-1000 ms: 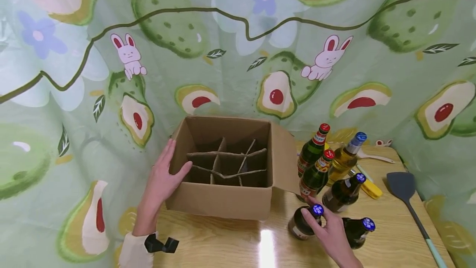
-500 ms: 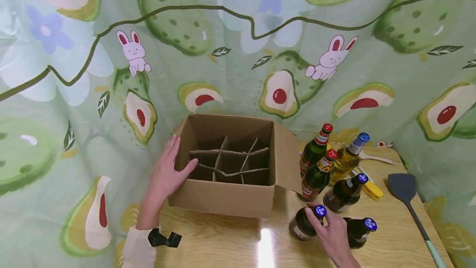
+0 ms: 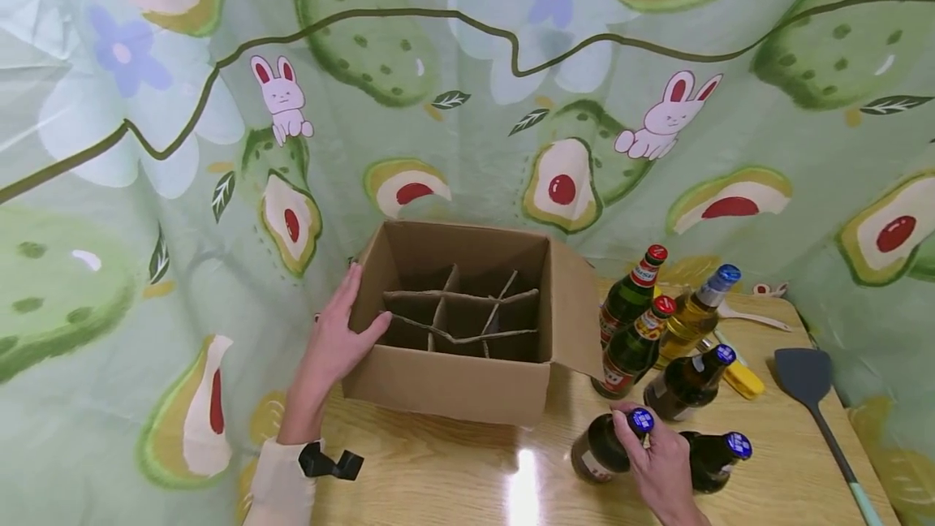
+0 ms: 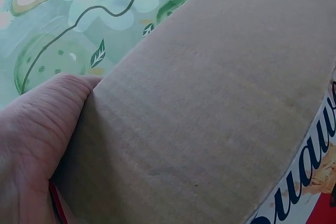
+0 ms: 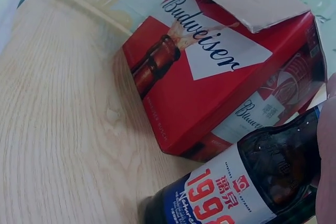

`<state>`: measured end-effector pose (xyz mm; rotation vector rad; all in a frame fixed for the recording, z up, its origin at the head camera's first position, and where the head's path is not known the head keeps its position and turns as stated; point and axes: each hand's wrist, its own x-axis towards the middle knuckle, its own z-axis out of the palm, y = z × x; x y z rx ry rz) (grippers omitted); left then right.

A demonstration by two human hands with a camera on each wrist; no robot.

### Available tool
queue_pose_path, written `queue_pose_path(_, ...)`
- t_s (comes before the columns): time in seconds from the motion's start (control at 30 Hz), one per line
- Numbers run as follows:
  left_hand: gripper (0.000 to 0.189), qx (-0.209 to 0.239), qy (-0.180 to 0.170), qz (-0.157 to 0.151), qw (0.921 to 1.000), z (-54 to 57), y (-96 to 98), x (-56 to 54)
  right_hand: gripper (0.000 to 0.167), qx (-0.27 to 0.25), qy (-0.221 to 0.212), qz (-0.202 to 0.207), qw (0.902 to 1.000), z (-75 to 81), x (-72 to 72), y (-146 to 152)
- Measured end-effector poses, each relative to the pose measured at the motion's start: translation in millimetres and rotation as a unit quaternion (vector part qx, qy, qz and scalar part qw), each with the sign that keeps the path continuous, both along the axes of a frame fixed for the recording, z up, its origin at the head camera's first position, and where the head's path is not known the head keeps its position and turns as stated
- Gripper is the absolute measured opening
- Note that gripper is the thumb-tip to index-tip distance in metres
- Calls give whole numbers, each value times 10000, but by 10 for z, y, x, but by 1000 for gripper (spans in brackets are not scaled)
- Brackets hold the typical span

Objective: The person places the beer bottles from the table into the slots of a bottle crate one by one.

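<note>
A brown beer bottle with a blue cap [image 3: 601, 451] leans in my right hand [image 3: 663, 461], which grips it near the neck. The right wrist view shows its white and blue label [image 5: 220, 192] with red "1998" lettering. To the left stands an open cardboard box [image 3: 445, 388] with crossed dividers [image 3: 488, 297]. My left hand [image 3: 336, 347] holds its left side, thumb over the rim and fingers along the outside. In the left wrist view, the hand [image 4: 37, 135] lies against a bare cardboard flap [image 4: 205, 98]. Red Budweiser print [image 5: 210, 66] covers the box's outside.
Another brown bottle [image 3: 707, 461] stands right of my right hand, and one more [image 3: 679, 388] behind it. Two green bottles [image 3: 630, 351] and a yellow one [image 3: 690, 319] stand beyond. A spatula [image 3: 803, 376] lies near the table's right edge. A patterned curtain hangs behind.
My right hand has closed around the bottle's neck, and the bottle now tilts more to the right. The left hand stays at the box. The head view has shifted slightly.
</note>
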<state>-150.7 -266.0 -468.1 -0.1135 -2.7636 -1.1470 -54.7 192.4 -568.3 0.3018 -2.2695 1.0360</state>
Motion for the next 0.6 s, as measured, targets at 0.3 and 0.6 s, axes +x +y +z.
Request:
queue_pose_path(0.3, 102, 170, -129, 30, 9998, -11, -13, 11, 17, 341, 53, 24, 9994, 427, 56, 12)
queue_pose_path(0.6, 109, 15, -226, -58, 9997, 28, -14, 10, 16, 194, -28, 474, 9987, 1380, 63, 50)
